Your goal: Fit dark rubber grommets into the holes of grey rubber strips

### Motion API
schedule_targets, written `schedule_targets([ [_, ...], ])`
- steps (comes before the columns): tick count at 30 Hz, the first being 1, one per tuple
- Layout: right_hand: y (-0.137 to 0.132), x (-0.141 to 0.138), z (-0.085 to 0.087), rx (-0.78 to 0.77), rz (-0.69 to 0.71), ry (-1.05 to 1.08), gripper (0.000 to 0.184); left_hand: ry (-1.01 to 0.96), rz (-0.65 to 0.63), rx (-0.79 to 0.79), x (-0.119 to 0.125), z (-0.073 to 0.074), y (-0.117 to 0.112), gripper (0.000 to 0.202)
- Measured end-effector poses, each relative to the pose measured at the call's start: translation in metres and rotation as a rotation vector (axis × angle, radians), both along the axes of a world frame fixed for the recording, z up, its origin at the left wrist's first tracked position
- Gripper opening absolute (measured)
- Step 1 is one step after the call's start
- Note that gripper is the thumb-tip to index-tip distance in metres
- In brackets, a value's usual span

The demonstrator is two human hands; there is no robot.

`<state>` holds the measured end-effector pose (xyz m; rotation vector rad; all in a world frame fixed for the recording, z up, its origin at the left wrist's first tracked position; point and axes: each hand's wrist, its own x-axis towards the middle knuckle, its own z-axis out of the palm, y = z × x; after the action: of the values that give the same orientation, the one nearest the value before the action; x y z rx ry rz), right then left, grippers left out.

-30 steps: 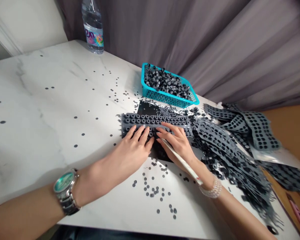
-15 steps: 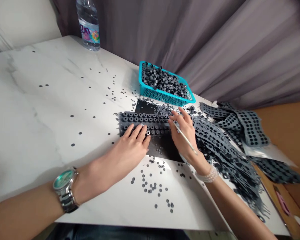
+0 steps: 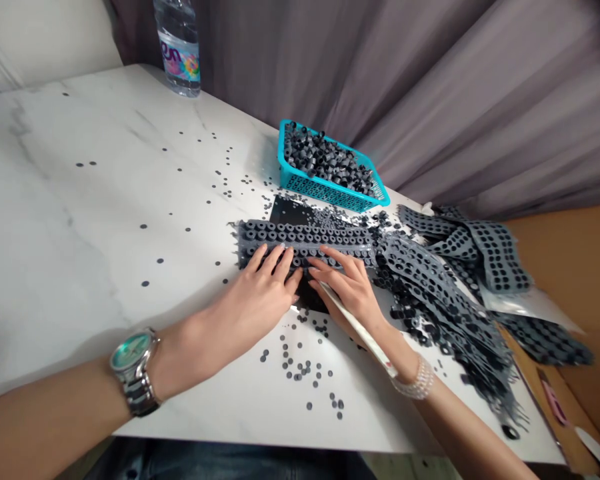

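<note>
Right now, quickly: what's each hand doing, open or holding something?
Left hand: open, fingers resting on the grey studded sheet.
Right hand: holding a thin white stick, fingertips on the sheet.

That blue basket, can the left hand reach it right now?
Probably yes: the left hand rests on the grey studded sheet, and the blue basket sits just beyond that sheet, with nothing tall between them.

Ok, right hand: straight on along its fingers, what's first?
The right hand with its thin stick rests on the grey rubber sheet; next in line are probably the dark rings in the sheet's top row, though depth is unclear.
</note>
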<state>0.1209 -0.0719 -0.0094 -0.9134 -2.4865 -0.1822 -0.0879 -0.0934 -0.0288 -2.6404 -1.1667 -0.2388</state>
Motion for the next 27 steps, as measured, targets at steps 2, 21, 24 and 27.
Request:
schedule_targets([
  [2,0.001,-0.001,0.0,-0.002,0.004,-0.015,0.015,-0.004,0.0,-0.003,0.0,-0.002,0.0,0.046],
  [21,0.006,-0.005,0.004,0.048,-0.345,0.054,0.015,-0.065,-0.017,-0.022,0.002,-0.004,0.001,0.044],
  [24,0.002,0.003,0.009,-0.004,-0.325,0.099,0.013,-0.061,-0.02,-0.018,0.002,0.001,0.0,0.044],
  [27,-0.004,0.008,0.009,-0.023,-0.219,0.056,0.013,-0.066,-0.008,-0.022,0.002,0.009,-0.002,0.039],
])
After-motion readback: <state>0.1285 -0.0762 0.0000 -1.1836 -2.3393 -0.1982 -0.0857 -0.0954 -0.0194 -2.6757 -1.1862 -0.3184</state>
